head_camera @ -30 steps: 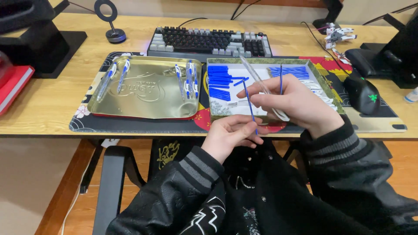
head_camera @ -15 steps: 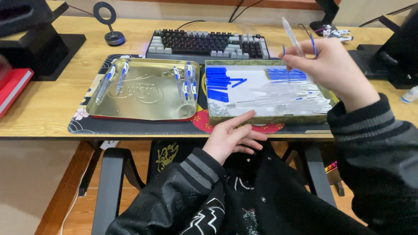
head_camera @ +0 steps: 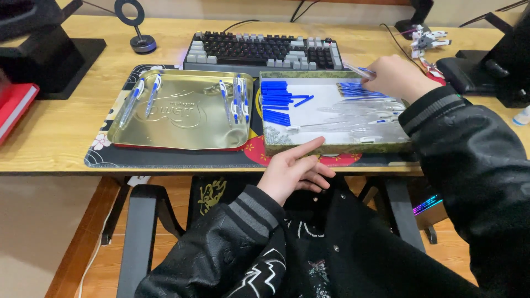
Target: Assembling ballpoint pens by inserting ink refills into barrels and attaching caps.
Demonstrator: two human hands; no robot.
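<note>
Far left of frame, red book (head_camera: 14, 107) cut off by the edge; centre left, gold metal tray (head_camera: 182, 118) with assembled blue-and-clear pens (head_camera: 238, 98) lying in it; behind it, mechanical keyboard (head_camera: 265, 51); centre, green-rimmed box (head_camera: 337, 144) holding blue pen caps (head_camera: 276, 99), blue refills (head_camera: 353, 89) and clear pen barrels (head_camera: 359, 117); left hand (head_camera: 292, 168) rests loosely open at the box's near rim, holding nothing; right hand (head_camera: 397, 77), upper right, pinches a clear pen barrel (head_camera: 358, 70) over the box's far right corner; barrel probably light, stiff, slippery plastic, best pinched mid-length; fingertips hidden behind the knuckles; barrels blur together; whether a refill is also held cannot tell.
</note>
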